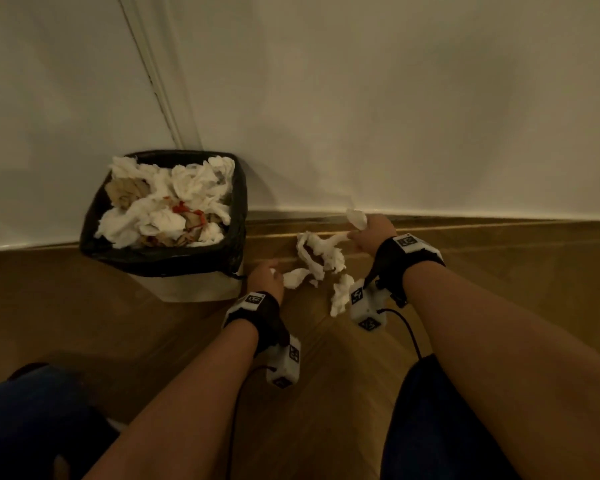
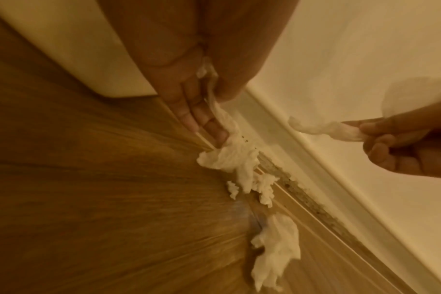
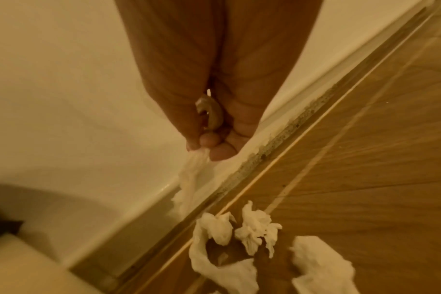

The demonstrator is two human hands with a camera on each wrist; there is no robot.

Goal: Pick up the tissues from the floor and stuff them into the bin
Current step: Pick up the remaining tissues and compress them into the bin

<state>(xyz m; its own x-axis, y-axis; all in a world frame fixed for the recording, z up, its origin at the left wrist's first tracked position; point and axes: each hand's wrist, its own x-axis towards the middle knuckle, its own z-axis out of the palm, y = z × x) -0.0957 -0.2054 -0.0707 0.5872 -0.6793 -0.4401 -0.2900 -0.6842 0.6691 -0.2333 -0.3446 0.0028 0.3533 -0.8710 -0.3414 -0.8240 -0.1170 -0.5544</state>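
Observation:
The bin (image 1: 236, 216), lined with a black bag, stands by the wall, heaped to the rim with crumpled white tissues. To its right, several tissues (image 1: 321, 252) lie on the wooden floor. My left hand (image 1: 272, 271) pinches one tissue (image 2: 229, 157) between thumb and fingers, its lower end on the floor. My right hand (image 1: 355, 233) grips a twisted tissue (image 3: 191, 175) near the skirting, with a tuft (image 1: 357, 218) sticking out above the fist. In the left wrist view the right hand (image 2: 365, 131) holds that tissue (image 2: 327, 129) off the floor. A loose tissue (image 2: 277, 250) lies nearer me.
A white wall (image 1: 395, 116) and skirting (image 1: 499, 216) close off the far side. A door frame edge (image 1: 160, 81) runs up behind the bin. My knees (image 1: 430, 427) in dark trousers are at the bottom, with camera cables trailing from both wrists.

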